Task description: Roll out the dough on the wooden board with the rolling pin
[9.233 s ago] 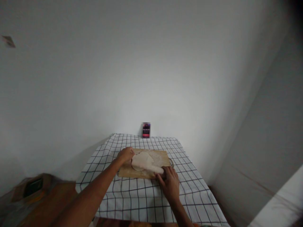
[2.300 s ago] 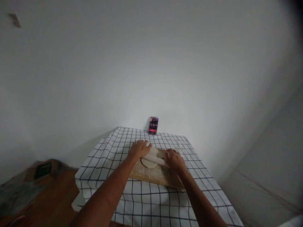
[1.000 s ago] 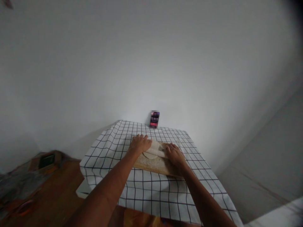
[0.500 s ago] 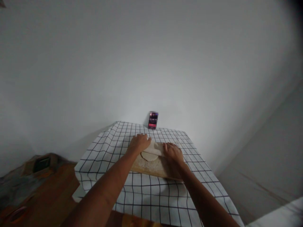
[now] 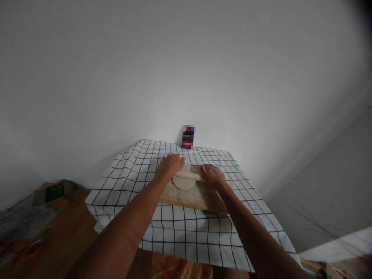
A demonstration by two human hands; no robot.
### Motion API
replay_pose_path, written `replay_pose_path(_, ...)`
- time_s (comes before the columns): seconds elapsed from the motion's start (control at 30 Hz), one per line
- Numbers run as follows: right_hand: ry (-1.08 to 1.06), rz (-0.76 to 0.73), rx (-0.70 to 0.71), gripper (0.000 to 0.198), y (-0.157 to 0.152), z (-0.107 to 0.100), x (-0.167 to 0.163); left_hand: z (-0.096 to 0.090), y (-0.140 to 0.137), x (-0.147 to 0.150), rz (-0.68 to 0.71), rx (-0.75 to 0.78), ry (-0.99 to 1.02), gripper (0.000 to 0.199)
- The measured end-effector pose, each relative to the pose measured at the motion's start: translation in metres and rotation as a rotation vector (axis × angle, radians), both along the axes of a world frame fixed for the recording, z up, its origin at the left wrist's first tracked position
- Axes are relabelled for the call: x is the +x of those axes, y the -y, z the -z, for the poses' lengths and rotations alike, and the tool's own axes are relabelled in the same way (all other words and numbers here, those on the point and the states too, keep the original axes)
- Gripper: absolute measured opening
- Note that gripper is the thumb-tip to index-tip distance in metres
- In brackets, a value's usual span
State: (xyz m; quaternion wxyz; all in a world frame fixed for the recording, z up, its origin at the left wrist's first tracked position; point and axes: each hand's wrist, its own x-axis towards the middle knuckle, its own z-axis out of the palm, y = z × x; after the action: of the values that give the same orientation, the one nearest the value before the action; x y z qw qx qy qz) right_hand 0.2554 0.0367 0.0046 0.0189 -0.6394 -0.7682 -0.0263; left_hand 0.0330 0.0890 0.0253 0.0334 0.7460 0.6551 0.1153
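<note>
Two bare hands lie over the ends of one rolling pin (image 5: 188, 175), the left hand (image 5: 172, 163) at one end and the right hand (image 5: 213, 175) at the other. The fingers bend over the wood, but I cannot tell if they grip it tight or just press down. Under the pin is a flat, pale piece of dough (image 5: 183, 183), on the far part of a wooden cutting board (image 5: 186, 197) dusted with what looks like flour. If one hand pushes harder, the dough could get thin on one side and fat on the other. If it gets sticky, it could cling to the pin and tear. The board sits on a checked cloth (image 5: 188, 248), so a hard push might make both slide. The left hand hides some of the dough's far edge, and the pin covers a strip across it. The pin's ends are under the hands, so I cannot see if it has handles. The dark thing (image 5: 188, 137) by the wall is blurred into little squares. The brown box (image 5: 68, 189) at the low left is dim, and what is in it is hard to tell.
</note>
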Motion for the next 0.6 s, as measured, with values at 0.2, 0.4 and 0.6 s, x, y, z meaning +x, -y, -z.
replay_pose_path(0.2, -0.151, 0.079, 0.033, 0.049, 0.022, 0.002, -0.007, 0.001, 0.021, -0.004, 0.001, -0.001, -0.044, 0.060)
replay_pose_path(0.4, -0.243, 0.089, 0.058, 0.053, 0.027, 0.004, -0.008, 0.002, 0.025, -0.004, 0.000, 0.023, -0.045, 0.059)
replay_pose_path(0.6, -0.362, 0.118, 0.045, 0.065, 0.017, 0.004, -0.006, 0.003, 0.004, -0.003, 0.013, -0.018, -0.023, 0.062)
